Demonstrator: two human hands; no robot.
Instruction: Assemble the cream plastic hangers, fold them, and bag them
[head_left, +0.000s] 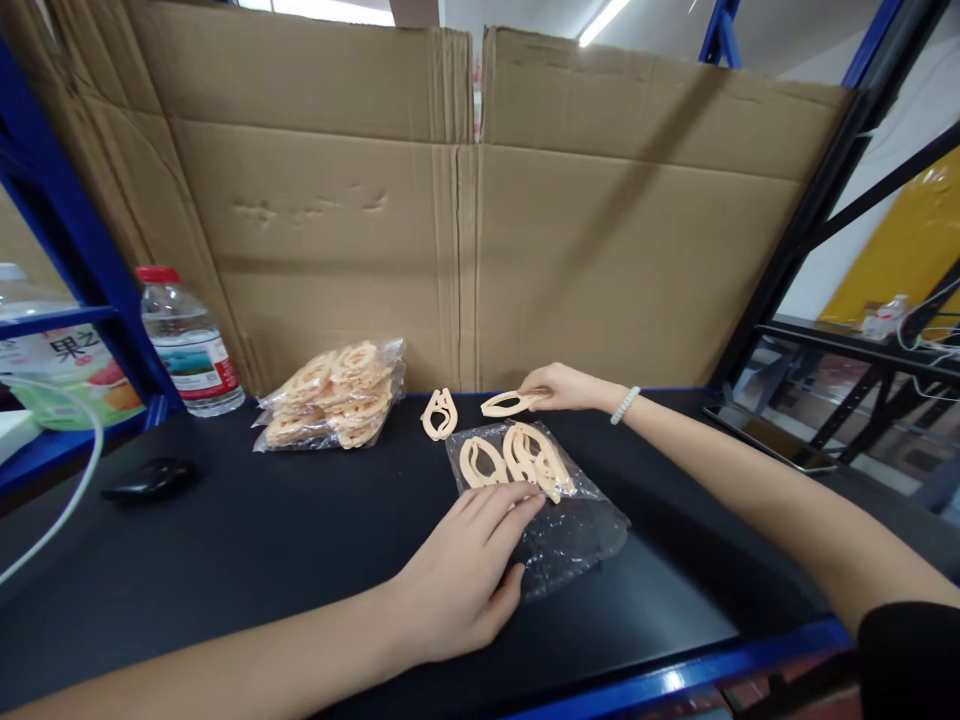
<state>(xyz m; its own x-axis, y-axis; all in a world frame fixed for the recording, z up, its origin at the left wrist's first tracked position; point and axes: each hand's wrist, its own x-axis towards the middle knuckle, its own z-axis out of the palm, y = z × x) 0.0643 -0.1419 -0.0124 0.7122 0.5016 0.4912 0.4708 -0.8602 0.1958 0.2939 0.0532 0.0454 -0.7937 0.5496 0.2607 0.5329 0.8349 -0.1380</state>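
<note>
My right hand point(559, 387) is closed on one end of a beige folding hanger point(504, 404), held just above the far side of the table. Under my left hand point(469, 565) lies a clear plastic bag point(574, 545), with the fingers stretched out flat over it and the lower ends of the hangers. Inside or on top of the bag, I cannot tell which, are a folded hanger point(480, 462) and an overlapping group of hangers point(536, 458). Another folded hanger point(439, 415) rests on the table behind the bag, to its left.
A stack of bagged hangers point(334, 395) stands at the back left. Beyond it are a water bottle point(191, 345) and a black computer mouse point(150, 479). Cardboard panels point(337, 230) wall off the back of the black table point(247, 580). A dark flat device point(769, 437) lies at right.
</note>
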